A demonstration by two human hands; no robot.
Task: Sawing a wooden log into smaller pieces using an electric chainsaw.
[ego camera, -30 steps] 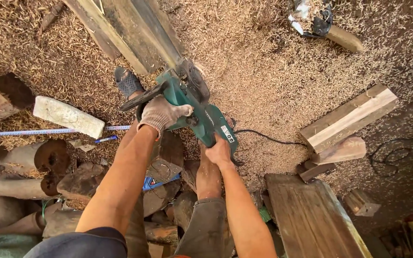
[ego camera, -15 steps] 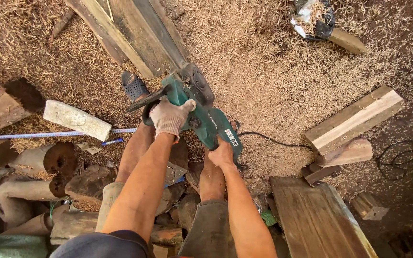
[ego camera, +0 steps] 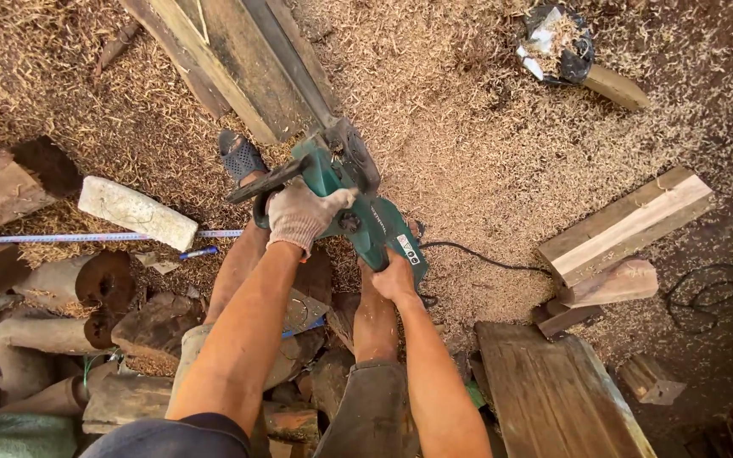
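I hold a green electric chainsaw [ego camera: 366, 212] over a long wooden plank [ego camera: 239, 64] that runs up and left. My left hand [ego camera: 303, 216], in a light work glove, grips the saw's black front handle. The rear grip of the saw is in my bare right hand [ego camera: 394, 278]. The saw's nose meets the plank near its lower end. My legs show below the saw, one foot in a dark sandal [ego camera: 239, 157] beside the plank. A black cord [ego camera: 477, 259] trails right from the saw.
Sawdust covers the ground. A white block [ego camera: 137, 212] and a measuring tape [ego camera: 61, 238] lie at left above a pile of logs [ego camera: 86, 314]. Cut wood blocks [ego camera: 625, 225] and a dark board [ego camera: 553, 390] lie at right. A wrapped tool [ego camera: 570, 55] rests top right.
The saw and both hands have shifted slightly right and down in view; my grip on both handles is unchanged.
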